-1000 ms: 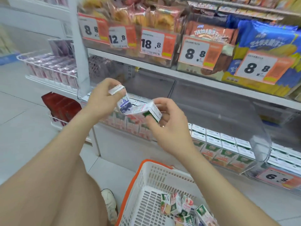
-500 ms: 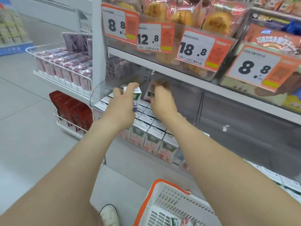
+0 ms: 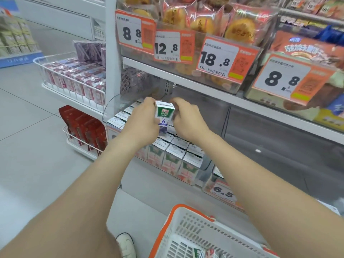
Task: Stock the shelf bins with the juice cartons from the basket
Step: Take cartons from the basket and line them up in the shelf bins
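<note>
The left hand [image 3: 143, 120] grips an upright juice carton [image 3: 164, 116], fingers wrapped round its left side, holding it above the rows of cartons [image 3: 175, 155] already standing in the clear shelf bin [image 3: 205, 164]. Just right of the juice carton, the right hand [image 3: 188, 121] is curled with its fingers bent inward at the carton's far edge; whether they pinch anything cannot be told. Below the bin, the white basket [image 3: 193, 218] with an orange rim holds more cartons.
</note>
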A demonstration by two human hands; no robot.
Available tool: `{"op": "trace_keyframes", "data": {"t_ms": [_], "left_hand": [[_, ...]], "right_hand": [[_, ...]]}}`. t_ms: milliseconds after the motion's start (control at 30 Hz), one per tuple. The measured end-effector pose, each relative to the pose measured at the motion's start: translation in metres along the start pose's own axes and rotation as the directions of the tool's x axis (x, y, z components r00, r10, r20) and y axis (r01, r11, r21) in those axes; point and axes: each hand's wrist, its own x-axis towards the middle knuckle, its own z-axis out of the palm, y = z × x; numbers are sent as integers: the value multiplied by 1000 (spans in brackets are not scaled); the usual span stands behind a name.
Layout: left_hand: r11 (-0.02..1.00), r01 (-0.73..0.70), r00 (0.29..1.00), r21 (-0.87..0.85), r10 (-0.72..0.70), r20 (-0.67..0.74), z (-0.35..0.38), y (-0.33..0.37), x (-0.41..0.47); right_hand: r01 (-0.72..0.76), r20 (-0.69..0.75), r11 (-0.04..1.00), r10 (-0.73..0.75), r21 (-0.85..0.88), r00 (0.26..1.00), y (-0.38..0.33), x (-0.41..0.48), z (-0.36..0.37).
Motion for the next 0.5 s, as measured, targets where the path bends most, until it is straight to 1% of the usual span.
{"op": "trace_keyframes", "data": {"t_ms": [33,100,167,233,267,333,400,500], "left_hand": [[999,-33,999,-37,34,24,2,7,-3],[981,-85,991,-177,102,88,5,24,-13],[943,-125,964,-308,189,187,9,45,-26],[905,-113,931,-411,241,274,12,55,-37],[890,-117,911,-440,273,309,21,75,-48],[868,-120,902,-483,299,312,27,88,-60],[840,-131,882,-526,342,326,41,110,-75],[804,-123,842,-581,395,368,66,143,-96]], "right_hand": [[36,-59,997,-32,71,998,-2,-18,-7],[94,-166,983,-68,155,984,2,-57,-18],[96,-282,977,-40,189,959,15,-92,-30],[81,-353,969,6,232,936,24,-113,-38],[73,-391,969,26,236,920,37,-135,-55],[84,-412,964,28,252,911,47,-154,-68],[59,-412,952,73,300,908,62,-177,-89],[-8,-330,928,141,373,933,89,-208,-121]]}}
